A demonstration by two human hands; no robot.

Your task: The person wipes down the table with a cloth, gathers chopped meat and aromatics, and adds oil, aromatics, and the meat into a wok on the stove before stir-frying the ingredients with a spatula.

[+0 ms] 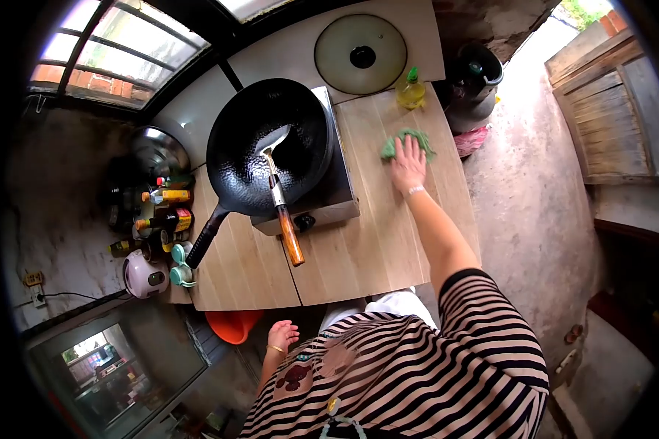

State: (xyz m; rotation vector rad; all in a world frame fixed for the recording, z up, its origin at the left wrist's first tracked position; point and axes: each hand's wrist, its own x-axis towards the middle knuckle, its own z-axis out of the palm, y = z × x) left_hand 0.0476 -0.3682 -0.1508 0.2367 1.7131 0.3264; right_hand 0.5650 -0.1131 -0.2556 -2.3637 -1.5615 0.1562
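Observation:
On the right part of the wooden tabletop [373, 241], my right hand [408, 167] presses a crumpled green cloth [416, 136] flat, fingers over it. A bottle of yellow-green liquid [411, 91] with a green cap stands just beyond the cloth. My left hand [283, 335] hangs below the table's front edge with loosely bent fingers and nothing in it. Left of the cloth, a black wok [241, 146] sits on a gas stove [344, 197]. A spatula [289, 234] with a wooden handle rests in the wok, its handle reaching over the near rim.
A glass lid [337, 58] leans at the back. Sauce bottles [172, 196], a pink rice cooker [145, 274] and teal-lidded jars [181, 275] stand at the left. The wok's handle [206, 238] juts toward the front left. An orange basin [231, 328] is below the table.

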